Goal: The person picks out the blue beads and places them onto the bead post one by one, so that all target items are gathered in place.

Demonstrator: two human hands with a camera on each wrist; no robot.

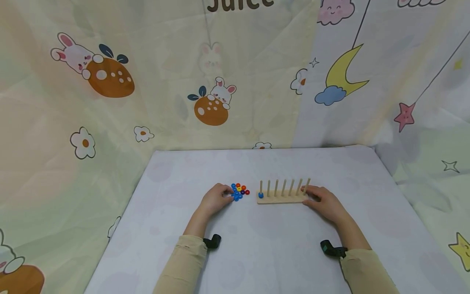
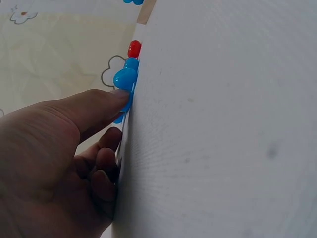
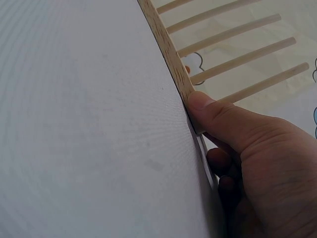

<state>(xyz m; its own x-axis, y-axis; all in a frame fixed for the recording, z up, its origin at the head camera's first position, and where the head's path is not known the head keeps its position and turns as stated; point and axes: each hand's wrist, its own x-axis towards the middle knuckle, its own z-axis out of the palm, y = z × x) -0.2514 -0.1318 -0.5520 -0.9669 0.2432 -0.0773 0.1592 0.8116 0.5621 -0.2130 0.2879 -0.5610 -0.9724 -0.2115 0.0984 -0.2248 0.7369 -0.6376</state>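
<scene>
Lettering (image 1: 240, 5) at 12 o'clock reads "Juice"; right hand (image 1: 326, 203) grips peg rack (image 1: 282, 199) at its 3 o'clock end; left hand (image 1: 213, 200) touches blue beads (image 1: 236, 196), whether pinching I cannot tell.

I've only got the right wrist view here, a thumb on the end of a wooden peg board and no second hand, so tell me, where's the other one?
Observer: The head view shows the left hand at a cluster of loose beads, to the left of the peg board.
Operator: Does that board carry anything? I only see part of it.
Observer: Yes, at least one blue bead sits at the foot of the leftmost peg.
Operator: And how long is the whole row?
Observer: The head view shows seven pegs in all.
</scene>
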